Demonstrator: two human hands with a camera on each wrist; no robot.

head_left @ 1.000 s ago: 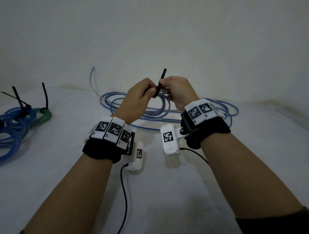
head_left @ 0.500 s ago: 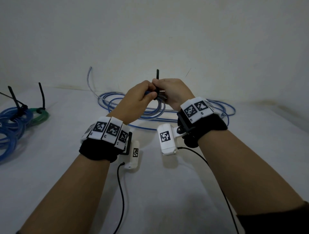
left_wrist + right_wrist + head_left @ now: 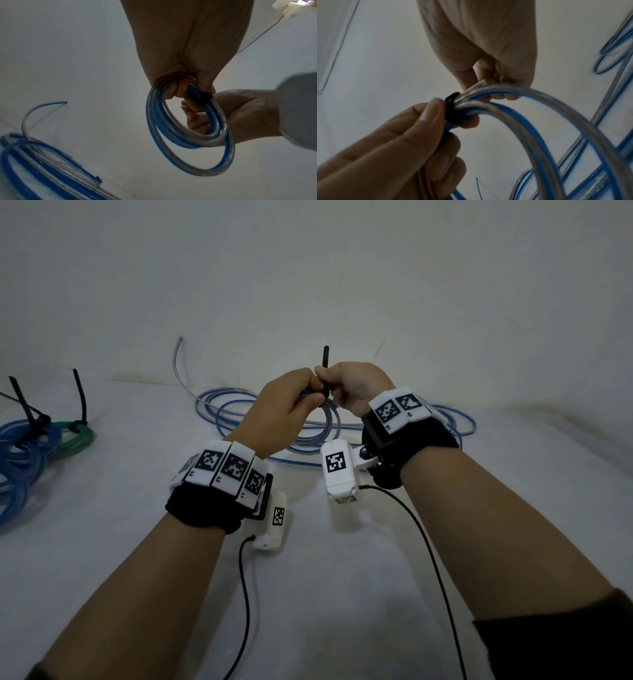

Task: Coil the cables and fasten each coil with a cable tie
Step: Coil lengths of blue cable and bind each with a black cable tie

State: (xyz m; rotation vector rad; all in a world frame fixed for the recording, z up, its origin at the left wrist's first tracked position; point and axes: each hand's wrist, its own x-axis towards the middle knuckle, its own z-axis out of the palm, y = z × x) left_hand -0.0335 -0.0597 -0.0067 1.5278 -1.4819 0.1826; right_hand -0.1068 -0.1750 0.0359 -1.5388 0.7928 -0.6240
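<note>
Hands meet above a white cloth-covered table (image 3: 342, 594): the left hand (image 3: 284, 409) grips a small coil (image 3: 190, 135) of glossy clear-and-blue cable, fingers curled round its top, while the right hand (image 3: 356, 388) pinches the stiff black cable tie (image 3: 324, 371) cinched around the strands, its tail pointing straight up. Loose loops of the same cable (image 3: 222, 416) sprawl on the table behind. At far left lie tied blue coils (image 3: 24, 446) and a green coil (image 3: 77, 436), tie tails upright. Black wristbands carry white square-patterned marker tags (image 3: 222, 467); no readable writing shows.
</note>
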